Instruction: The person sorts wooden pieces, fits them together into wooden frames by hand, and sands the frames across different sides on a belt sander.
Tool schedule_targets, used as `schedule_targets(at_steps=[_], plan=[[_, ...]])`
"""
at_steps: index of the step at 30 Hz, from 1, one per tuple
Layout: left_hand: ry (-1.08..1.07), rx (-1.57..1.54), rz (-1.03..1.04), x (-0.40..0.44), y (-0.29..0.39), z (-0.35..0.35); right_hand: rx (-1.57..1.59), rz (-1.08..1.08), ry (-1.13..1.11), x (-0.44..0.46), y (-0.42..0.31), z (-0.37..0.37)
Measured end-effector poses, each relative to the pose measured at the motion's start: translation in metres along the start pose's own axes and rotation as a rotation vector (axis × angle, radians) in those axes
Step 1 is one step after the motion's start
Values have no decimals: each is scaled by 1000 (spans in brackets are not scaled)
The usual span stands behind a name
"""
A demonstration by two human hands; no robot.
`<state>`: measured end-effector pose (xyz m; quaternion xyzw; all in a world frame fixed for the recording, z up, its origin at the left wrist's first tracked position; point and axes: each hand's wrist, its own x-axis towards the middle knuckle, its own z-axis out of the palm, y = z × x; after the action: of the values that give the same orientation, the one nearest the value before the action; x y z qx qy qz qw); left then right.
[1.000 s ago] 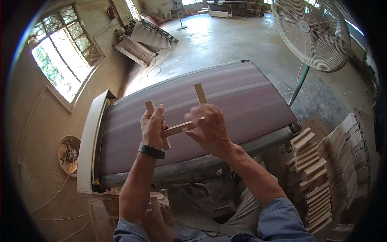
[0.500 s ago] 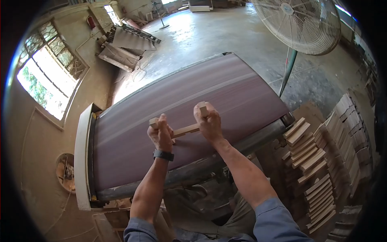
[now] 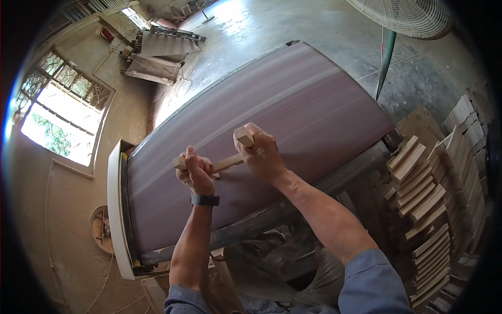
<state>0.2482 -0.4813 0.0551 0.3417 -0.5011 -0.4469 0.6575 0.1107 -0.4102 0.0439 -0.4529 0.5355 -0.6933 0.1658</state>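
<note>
A light wooden frame (image 3: 228, 163), two square-ended posts joined by a crossbar, is held over the wide brown sanding belt (image 3: 314, 104) of a large belt sander. My left hand (image 3: 197, 174), with a dark band on its wrist, is closed around the left post, thumb up. Wrapped round the other post is my right hand (image 3: 263, 153), and that post's square end faces me. The crossbar spans the gap between both hands. Whether the frame's underside touches the belt is hidden from me.
Stacked wooden strips (image 3: 421, 183) lie to the right of the sander. Beyond its far right corner stands a large fan (image 3: 410, 15) on a green pole. A pale end panel (image 3: 116, 209) borders the belt at left, near the wall and window (image 3: 63, 123).
Both hands have shifted left along the belt with the wooden frame still gripped. The frame's right post end now shows larger and more toward me. My view has tilted downward.
</note>
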Motion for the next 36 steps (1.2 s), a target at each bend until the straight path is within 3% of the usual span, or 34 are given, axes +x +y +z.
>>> schedule_targets(at_steps=[2, 12, 22, 25, 27, 29, 30, 32, 36], plan=[[-25, -5, -17, -4, -4, 9, 13, -95, 72, 0, 4, -8], [-73, -23, 5, -12, -6, 22, -6, -54, 98, 1, 1, -24], [-12, -32, 64, -14, 15, -37, -40, -80, -202, -24, -19, -1], [-63, -38, -24, -9, 32, -52, -25, -107, -326, -40, -35, -8], [-60, 16, -219, -1, 51, -66, -28, -125, -391, -46, -48, -14], [-113, 25, -327, 13, 73, -86, -242, -490, -351, -48, -64, -18], [-156, 126, -433, 15, 89, -92, -241, -500, -357, -48, -68, -21], [-241, 303, -579, 20, 108, -110, -820, -859, -434, -48, -72, -22], [-309, 362, -735, 6, 144, -123, -716, -980, -404, -76, -80, 8]])
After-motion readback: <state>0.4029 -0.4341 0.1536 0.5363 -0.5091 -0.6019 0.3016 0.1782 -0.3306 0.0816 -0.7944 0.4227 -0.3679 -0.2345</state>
